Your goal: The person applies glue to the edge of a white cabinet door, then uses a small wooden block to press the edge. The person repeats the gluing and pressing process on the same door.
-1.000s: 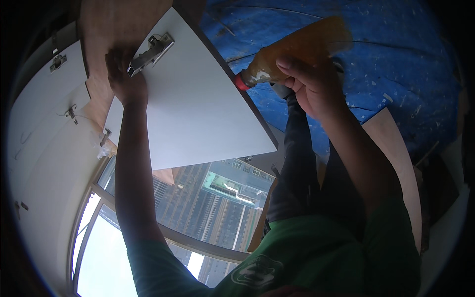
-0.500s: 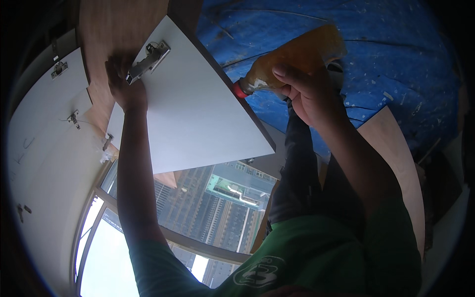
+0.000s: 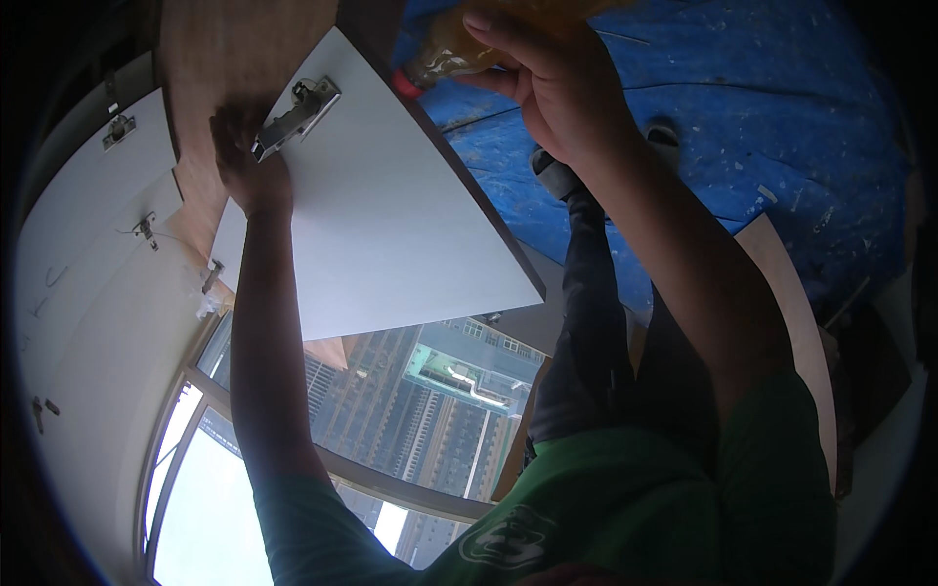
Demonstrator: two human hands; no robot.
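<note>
Left hand [image 3: 252, 166] pinches the flat white rigid cabinet door panel [image 3: 391, 225] at ten o'clock beside its metal hinge [image 3: 296, 117]; right hand [image 3: 547, 88] wraps the soft orange squeeze bottle [image 3: 459, 49] at twelve; the panel probably handles stiff, best gripped by its edges

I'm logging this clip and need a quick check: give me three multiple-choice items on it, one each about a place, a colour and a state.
1. Where does the left hand rest?
A. by the metal hinge on the white panel
B. on the window frame
C. on the person's knee

2. What colour is the sheet on the floor?
A. red
B. blue
C. grey

3. What state is the right hand in?
A. open and empty
B. flat on the panel
C. closed on a yellowish bottle

Answers: 1 A, the fingers lie beside the hinge. 2 B, it is blue with pale specks. 3 C, the fingers wrap the bottle.
</note>
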